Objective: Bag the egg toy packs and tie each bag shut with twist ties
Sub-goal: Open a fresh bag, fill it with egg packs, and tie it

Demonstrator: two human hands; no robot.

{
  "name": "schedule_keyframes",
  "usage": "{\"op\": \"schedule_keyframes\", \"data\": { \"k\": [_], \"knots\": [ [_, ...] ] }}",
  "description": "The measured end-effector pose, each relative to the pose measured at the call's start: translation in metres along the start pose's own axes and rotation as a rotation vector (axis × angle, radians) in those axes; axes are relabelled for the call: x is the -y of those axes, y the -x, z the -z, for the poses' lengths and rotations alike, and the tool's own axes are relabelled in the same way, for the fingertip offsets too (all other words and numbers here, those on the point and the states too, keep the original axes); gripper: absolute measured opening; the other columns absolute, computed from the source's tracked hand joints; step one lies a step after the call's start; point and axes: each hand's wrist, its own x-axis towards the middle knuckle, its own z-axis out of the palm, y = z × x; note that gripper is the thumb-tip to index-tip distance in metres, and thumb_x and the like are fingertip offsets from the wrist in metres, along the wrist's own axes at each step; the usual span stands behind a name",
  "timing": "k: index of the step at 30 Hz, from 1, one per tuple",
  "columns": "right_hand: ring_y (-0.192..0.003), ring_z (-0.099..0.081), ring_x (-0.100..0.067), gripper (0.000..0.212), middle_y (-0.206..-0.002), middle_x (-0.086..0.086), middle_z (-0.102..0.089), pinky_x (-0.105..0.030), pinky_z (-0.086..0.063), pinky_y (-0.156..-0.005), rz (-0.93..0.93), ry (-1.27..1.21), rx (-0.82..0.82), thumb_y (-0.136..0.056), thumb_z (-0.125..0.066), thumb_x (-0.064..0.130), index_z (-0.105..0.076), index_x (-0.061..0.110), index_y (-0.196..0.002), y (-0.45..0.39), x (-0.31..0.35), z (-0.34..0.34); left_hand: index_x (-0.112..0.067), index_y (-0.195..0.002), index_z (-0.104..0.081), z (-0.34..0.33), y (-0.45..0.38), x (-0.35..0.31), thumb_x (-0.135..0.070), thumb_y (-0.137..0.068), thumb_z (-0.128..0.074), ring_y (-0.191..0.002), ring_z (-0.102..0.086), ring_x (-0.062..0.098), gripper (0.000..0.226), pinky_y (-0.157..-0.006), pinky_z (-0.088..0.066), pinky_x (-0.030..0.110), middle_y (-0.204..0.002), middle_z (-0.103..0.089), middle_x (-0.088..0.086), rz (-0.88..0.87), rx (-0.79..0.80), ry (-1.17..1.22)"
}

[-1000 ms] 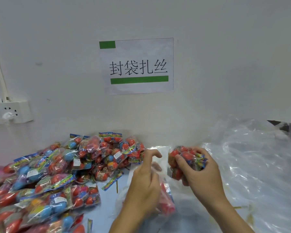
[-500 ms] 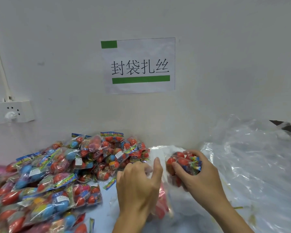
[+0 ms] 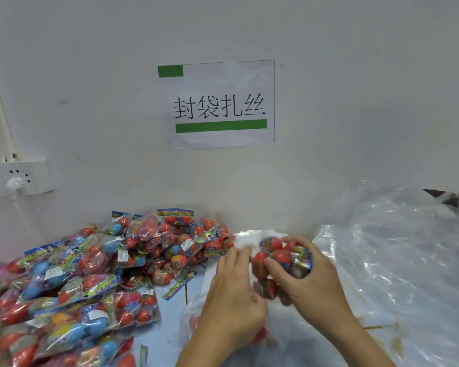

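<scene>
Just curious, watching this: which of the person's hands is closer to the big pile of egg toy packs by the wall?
Left. The left hand is just right of the pile of egg toy packs, at its edge. The right hand is farther right, gripping a bundle of packs.

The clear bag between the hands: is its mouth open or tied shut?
Open: the left hand holds the clear bag while the right hand grips egg packs.

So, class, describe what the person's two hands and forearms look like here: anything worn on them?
Both the left hand and the right hand are bare: no gloves, rings, watch or bracelet show. Both forearms are uncovered down to the frame's lower edge, with no sleeves in view.
</scene>
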Motion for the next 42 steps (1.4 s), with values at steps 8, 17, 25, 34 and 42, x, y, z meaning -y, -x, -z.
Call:
{"op": "schedule_keyframes", "data": {
  "k": [8, 17, 25, 34, 42],
  "knots": [
    [-0.045, -0.067, -0.025, 0.023, -0.062, 0.0, -0.072, -0.033, -0.057, -0.048, -0.133, 0.192, 0.136, -0.077, -0.082, 0.033, -0.065, 0.028, -0.091, 0.005, 0.003, -0.002, -0.026, -0.135, -0.047, 0.004, 0.001, -0.009, -0.02, -0.072, -0.045, -0.116, -0.036, 0.007, 0.063, -0.099, -0.04, 0.025, -0.124, -0.036, -0.015, -0.166, -0.201, -0.125],
    [-0.073, -0.069, -0.014, 0.029, -0.074, 0.008, -0.073, -0.037, -0.058, -0.065, -0.3, 0.172, -0.188, -0.077, -0.077, 0.049, -0.067, 0.024, -0.088, 0.0, -0.008, -0.011, -0.022, -0.113, -0.064, 0.002, 0.003, -0.022, -0.023, -0.087, -0.056, -0.088, -0.055, 0.011, 0.028, -0.071, -0.051, 0.027, -0.106, -0.051, -0.008, -0.285, -0.193, -0.1],
    [-0.083, -0.076, -0.027, 0.027, -0.083, -0.01, -0.078, -0.042, -0.06, -0.081, -0.497, -0.367, -0.221, -0.088, -0.074, 0.035, -0.078, 0.009, -0.086, 0.002, -0.001, -0.015, -0.026, -0.133, -0.057, 0.001, 0.001, -0.018, -0.001, -0.081, -0.058, -0.101, -0.054, 0.016, 0.057, -0.08, -0.053, 0.031, -0.111, -0.055, -0.007, -0.295, -0.229, -0.183],
    [-0.073, -0.07, -0.021, 0.019, -0.079, -0.012, -0.074, -0.031, -0.053, -0.062, -0.472, -0.295, 0.055, -0.093, -0.068, 0.023, -0.074, 0.007, -0.085, 0.007, 0.004, -0.019, -0.016, -0.121, -0.067, -0.002, -0.001, -0.014, -0.003, -0.077, -0.047, -0.114, -0.054, 0.005, 0.05, -0.1, -0.044, 0.025, -0.116, -0.064, -0.008, -0.285, -0.297, 0.145],
    [-0.066, -0.07, -0.025, 0.027, -0.08, -0.019, -0.074, -0.035, -0.058, -0.062, -0.42, -0.134, 0.154, -0.086, -0.076, 0.036, -0.074, 0.009, -0.08, 0.009, 0.008, -0.012, -0.028, -0.124, -0.06, 0.007, -0.002, -0.01, -0.037, -0.093, -0.049, -0.117, -0.05, -0.006, 0.034, -0.097, -0.04, 0.016, -0.118, -0.057, -0.026, -0.108, -0.363, 0.265]
  ]
}}
